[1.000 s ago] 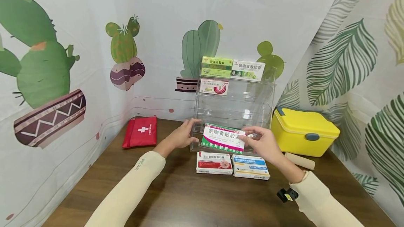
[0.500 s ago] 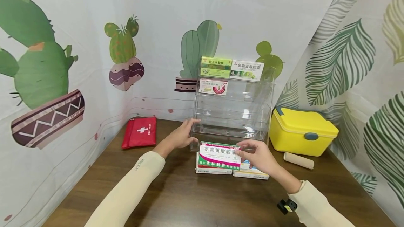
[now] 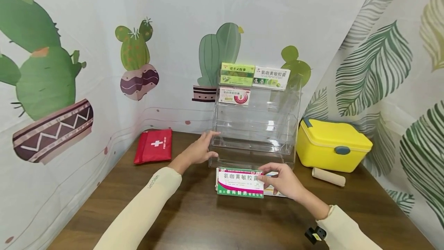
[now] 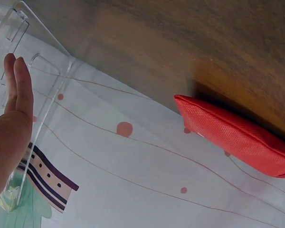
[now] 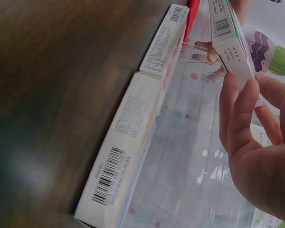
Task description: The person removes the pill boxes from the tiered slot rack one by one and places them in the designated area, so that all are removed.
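My right hand pinches the right end of a white, green and magenta medicine box. The right wrist view shows this medicine box raised, with fingers and thumb at its end. In the head view it overlaps two medicine boxes lying on the table: one red and white, mostly hidden, and a blue and white one. Behind them stands a clear acrylic tiered rack. At the rack's left side is my left hand, its fingers straight along the clear side panel in the left wrist view.
On the rack's upper tiers sit a green box, a white box and a pink and white box. A red first aid pouch lies left; right are a yellow case and a beige roll.
My right hand has drawn the green and magenta medicine box from the rack's bottom tier toward me and down, over the two boxes in front. The left hand has stayed at the rack.
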Available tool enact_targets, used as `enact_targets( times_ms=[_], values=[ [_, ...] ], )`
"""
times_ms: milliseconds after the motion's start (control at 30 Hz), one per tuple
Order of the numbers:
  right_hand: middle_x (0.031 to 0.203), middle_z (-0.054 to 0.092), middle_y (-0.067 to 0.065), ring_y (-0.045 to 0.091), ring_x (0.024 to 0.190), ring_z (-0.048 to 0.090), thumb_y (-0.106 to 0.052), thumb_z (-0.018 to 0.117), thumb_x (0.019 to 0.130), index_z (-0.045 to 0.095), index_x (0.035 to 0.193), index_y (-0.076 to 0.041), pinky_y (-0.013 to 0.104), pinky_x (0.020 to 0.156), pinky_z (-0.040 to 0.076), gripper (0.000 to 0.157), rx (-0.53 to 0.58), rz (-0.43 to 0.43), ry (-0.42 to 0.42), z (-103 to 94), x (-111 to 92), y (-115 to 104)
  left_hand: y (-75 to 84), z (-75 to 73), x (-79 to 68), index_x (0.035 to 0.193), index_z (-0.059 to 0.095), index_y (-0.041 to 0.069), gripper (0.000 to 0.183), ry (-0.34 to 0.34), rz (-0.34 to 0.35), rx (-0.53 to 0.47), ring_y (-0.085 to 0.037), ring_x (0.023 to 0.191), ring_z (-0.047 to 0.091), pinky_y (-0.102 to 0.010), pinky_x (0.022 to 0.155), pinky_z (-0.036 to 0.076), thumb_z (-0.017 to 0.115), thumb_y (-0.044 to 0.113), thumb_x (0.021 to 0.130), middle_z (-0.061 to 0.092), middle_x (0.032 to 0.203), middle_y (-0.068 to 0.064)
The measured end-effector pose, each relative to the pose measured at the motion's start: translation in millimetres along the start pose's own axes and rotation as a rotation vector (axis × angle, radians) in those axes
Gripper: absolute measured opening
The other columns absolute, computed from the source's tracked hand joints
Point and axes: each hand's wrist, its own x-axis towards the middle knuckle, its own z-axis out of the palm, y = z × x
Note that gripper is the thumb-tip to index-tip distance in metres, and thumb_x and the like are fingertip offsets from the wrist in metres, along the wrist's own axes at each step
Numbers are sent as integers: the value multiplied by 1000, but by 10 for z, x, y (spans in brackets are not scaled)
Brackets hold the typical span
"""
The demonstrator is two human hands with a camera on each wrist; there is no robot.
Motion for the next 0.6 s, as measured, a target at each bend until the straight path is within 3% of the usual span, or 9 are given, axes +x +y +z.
enact_targets(
  times_ms=[333,600],
  values=[
    [98,66,16,34,66,69,-12,76,88,69,113,2,37,40,50,29,56,-5,-69,62,-78,89,15,-4,0,151,25,26,81,-5,-3,1,-17,85,59,-40,81,52,77,22,89,42,138,-20],
    [96,65,13,33,68,70,-15,73,91,70,112,1,36,42,52,27,23,64,-148,131,-83,147,27,-8,-9,151,25,25,81,-1,2,3,-16,83,58,-37,76,51,76,21,89,43,133,-20]
  ],
)
